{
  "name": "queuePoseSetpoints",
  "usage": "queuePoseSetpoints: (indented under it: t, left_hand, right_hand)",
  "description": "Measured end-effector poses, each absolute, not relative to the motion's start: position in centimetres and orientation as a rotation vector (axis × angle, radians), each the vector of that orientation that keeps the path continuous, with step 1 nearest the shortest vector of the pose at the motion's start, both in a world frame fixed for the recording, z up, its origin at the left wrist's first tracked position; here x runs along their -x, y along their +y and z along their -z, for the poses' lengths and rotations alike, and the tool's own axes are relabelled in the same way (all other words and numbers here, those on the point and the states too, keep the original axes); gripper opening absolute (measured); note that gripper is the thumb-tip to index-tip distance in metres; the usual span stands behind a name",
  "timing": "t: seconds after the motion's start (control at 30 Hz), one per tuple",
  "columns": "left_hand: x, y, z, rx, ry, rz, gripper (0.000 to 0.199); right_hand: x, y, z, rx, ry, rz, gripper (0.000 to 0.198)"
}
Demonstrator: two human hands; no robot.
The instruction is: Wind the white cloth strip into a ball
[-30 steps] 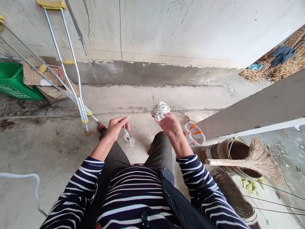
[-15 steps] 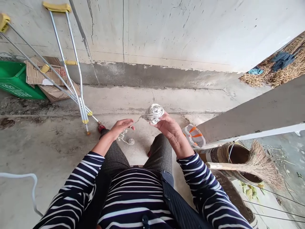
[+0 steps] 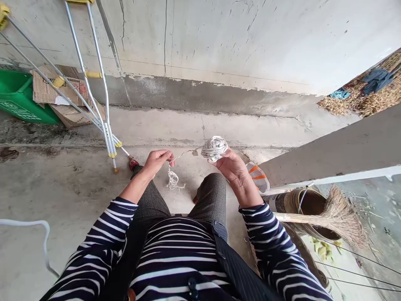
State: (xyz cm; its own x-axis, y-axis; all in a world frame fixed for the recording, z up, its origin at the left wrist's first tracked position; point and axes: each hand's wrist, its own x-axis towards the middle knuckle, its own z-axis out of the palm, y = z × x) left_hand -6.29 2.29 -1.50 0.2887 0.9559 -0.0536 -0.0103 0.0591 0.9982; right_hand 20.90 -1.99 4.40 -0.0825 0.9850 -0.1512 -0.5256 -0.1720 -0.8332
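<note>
The cord ball (image 3: 214,148) sits at the right hand's (image 3: 233,169) half-curled fingertips. The left hand's (image 3: 156,162) fingertips, pressed together, pinch its strand (image 3: 188,151).

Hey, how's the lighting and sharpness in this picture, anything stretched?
Head view: soft light, wall brightest toward the right; head view: left hand, right hand and cord ball fairly crisp; head view: striped sleeves look stretched, perhaps lens distortion; head view: green bin has unreadable lettering.

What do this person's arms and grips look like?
Left sleeve and right sleeve: navy with white horizontal stripes, ending mid-forearm. Left grip and right grip: bare human hands, no gloves or watch visible.
</note>
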Motion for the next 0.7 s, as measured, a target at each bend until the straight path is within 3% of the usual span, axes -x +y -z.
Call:
queuePoseSetpoints:
  t: [0.17, 0.43, 0.7]
  left_hand:
    - [4.3, 2.0, 0.7, -1.420, 0.878, -0.744, 0.045]
    - [6.4, 3.1, 2.3, -1.094, 1.066, -1.077, 0.047]
    - [7.7, 3.9, 4.5, -1.267, 1.301, -0.945, 0.042]
  right_hand:
    - [-19.4, -1.7, -4.6, 0.881, -0.761, -1.654, 0.055]
    - [-20.7, -2.5, -4.3, 0.875, -0.810, -1.591, 0.050]
    - [-19.5, -2.0, -5.9, 0.842, -0.890, -1.594, 0.046]
